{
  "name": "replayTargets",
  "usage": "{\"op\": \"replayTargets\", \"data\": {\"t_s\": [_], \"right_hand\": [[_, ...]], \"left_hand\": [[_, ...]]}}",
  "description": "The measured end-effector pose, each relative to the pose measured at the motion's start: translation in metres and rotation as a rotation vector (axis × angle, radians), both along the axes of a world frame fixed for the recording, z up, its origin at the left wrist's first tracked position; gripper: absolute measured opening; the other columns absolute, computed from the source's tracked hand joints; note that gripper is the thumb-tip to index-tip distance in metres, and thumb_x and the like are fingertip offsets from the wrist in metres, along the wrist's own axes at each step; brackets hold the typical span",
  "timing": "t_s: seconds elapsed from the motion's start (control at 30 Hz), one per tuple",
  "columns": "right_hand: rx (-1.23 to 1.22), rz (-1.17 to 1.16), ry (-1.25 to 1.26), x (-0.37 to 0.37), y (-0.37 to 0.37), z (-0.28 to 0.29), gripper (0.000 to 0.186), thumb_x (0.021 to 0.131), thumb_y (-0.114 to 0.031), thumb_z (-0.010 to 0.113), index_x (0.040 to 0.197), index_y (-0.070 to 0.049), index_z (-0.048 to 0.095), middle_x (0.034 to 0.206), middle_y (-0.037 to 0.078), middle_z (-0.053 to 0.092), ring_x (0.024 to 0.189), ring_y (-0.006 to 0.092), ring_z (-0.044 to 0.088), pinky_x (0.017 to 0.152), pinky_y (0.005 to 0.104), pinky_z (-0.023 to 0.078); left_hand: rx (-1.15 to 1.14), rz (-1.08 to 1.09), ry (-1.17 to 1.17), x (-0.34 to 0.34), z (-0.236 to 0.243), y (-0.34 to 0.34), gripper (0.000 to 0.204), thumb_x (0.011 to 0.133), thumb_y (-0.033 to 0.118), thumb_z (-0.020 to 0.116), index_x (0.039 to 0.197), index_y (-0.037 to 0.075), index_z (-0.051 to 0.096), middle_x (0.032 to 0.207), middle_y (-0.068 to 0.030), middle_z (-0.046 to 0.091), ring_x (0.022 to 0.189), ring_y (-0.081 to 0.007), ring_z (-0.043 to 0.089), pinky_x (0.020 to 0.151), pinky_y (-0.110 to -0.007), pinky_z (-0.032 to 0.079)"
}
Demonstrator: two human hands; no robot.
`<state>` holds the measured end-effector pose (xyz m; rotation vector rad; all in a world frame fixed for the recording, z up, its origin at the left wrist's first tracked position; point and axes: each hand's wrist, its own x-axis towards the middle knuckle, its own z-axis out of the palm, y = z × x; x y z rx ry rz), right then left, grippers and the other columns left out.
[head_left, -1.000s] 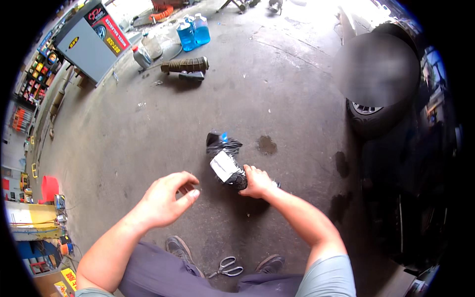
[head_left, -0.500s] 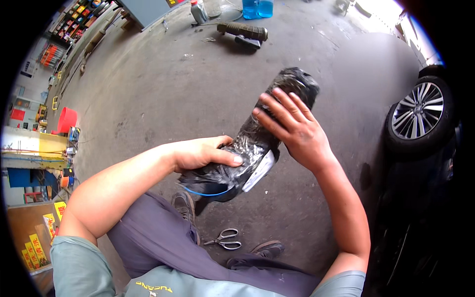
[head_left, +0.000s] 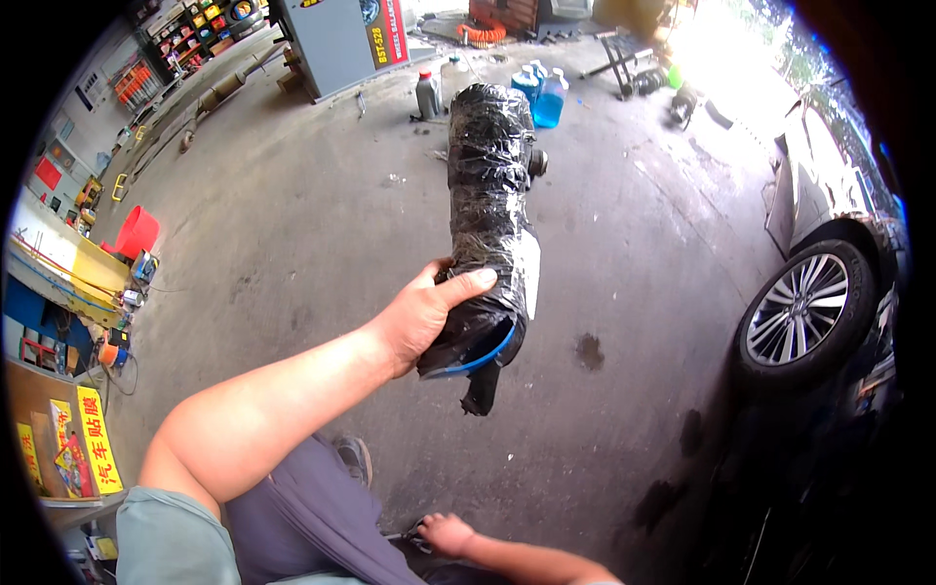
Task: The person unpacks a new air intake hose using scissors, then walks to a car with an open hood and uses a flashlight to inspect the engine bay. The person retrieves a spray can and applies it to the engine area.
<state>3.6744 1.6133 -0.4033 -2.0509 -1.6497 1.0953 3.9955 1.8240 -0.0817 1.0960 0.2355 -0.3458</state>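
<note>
My left hand (head_left: 434,312) grips the lower end of a long bundle (head_left: 487,166) wrapped in crinkled black plastic, held upright above the floor. A white label sits on its right side and a blue edge curves across its lower end. Down by my feet, my right hand (head_left: 444,534) has its fingers curled at a dark, partly hidden item that I cannot make out.
A car wheel (head_left: 795,312) stands at the right. Ahead are blue jugs (head_left: 548,102), a grey bottle (head_left: 427,97) and a grey machine (head_left: 331,49). A red bucket (head_left: 136,231), shelving and a workbench (head_left: 68,275) line the left. Dark stains (head_left: 590,351) mark the concrete floor (head_left: 634,244).
The bundle came up off the floor into both hands and now stands upright in my left hand alone. My right hand has left it and dropped toward my feet.
</note>
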Motion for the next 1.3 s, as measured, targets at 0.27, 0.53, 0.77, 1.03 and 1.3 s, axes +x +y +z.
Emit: {"op": "replayTargets", "data": {"t_s": [0.27,0.53,0.77,1.03,1.3], "right_hand": [[-0.082,-0.090,-0.246,-0.015,-0.010,-0.016,0.022,0.098,-0.018,0.062,0.117,-0.007,0.068,0.112,0.011,0.070,0.104,0.0278,0.073,0.080,0.0412,0.060],[-0.151,-0.175,-0.343,0.047,-0.016,-0.025,0.019,0.095,-0.020,0.063,0.104,-0.007,0.074,0.099,0.011,0.079,0.093,0.0289,0.078,0.077,0.0434,0.061],[-0.561,-0.331,-0.126,0.165,-0.048,0.026,0.038,0.099,-0.033,0.058,0.123,-0.007,0.070,0.117,0.015,0.080,0.111,0.0346,0.078,0.101,0.0577,0.055],[-0.190,-1.069,1.022,0.190,-0.147,0.025,0.075,0.111,-0.065,0.047,0.150,-0.003,0.061,0.122,0.010,0.074,0.110,0.0235,0.068,0.101,0.0396,0.053],[0.304,-1.367,1.928,0.173,-0.086,0.078,0.076,0.114,-0.059,0.038,0.152,0.004,0.055,0.117,0.010,0.071,0.105,0.0226,0.066,0.102,0.0403,0.050]], "left_hand": [[0.007,-0.052,-0.188,0.007,0.023,0.009,0.071,0.100,0.031,0.079,0.153,0.000,0.043,0.131,-0.0098,0.067,0.115,-0.0173,0.069,0.103,-0.036,0.058],[0.082,-0.067,-0.214,0.007,0.027,0.008,0.073,0.099,0.030,0.080,0.153,-0.002,0.043,0.132,-0.0102,0.067,0.119,-0.0171,0.067,0.107,-0.035,0.054],[0.175,-0.415,0.171,0.001,-0.072,0.070,0.074,0.096,0.028,0.080,0.152,-0.004,0.045,0.129,-0.0113,0.071,0.116,-0.0165,0.070,0.102,-0.035,0.058],[0.006,-0.261,0.261,-0.065,-0.271,0.068,0.078,0.101,0.038,0.075,0.161,0.001,0.041,0.140,-0.0095,0.064,0.124,-0.0163,0.064,0.111,-0.035,0.050],[0.610,0.059,0.053,-0.132,-0.310,0.051,0.072,0.103,0.045,0.070,0.157,0.005,0.043,0.148,-0.0146,0.054,0.138,-0.0306,0.054,0.119,-0.043,0.042]]}}
